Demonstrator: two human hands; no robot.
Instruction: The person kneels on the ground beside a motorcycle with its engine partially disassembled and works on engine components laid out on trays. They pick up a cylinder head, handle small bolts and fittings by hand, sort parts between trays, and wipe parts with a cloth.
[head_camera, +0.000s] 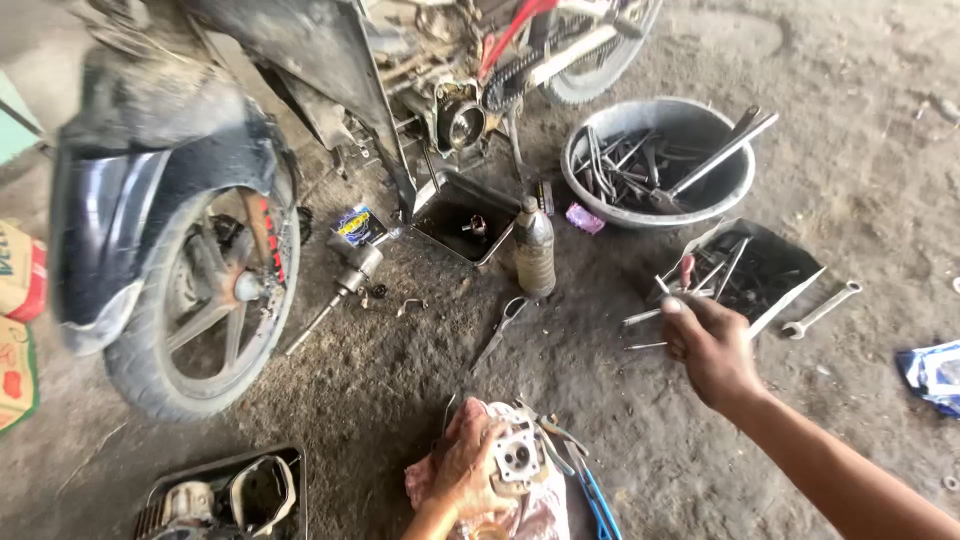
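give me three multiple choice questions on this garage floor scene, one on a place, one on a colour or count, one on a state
1. Where does the bottle stand?
A. Inside the basin
B. On the ground beside the square tray
C. On the motorcycle seat

2. What colour is the basin that holds the tools?
A. Grey
B. Bright yellow
C. Red

3. What is the left hand doing?
A. Hanging free in the air
B. Gripping the spanner
C. Resting on the engine part on a cloth

Answers: 1 B, the bottle is upright on the dirt next to the square tray. 2 A, its rim and wall are grey. 3 C, the hand lies on the engine part over the cloth, while the spanner lies untouched.
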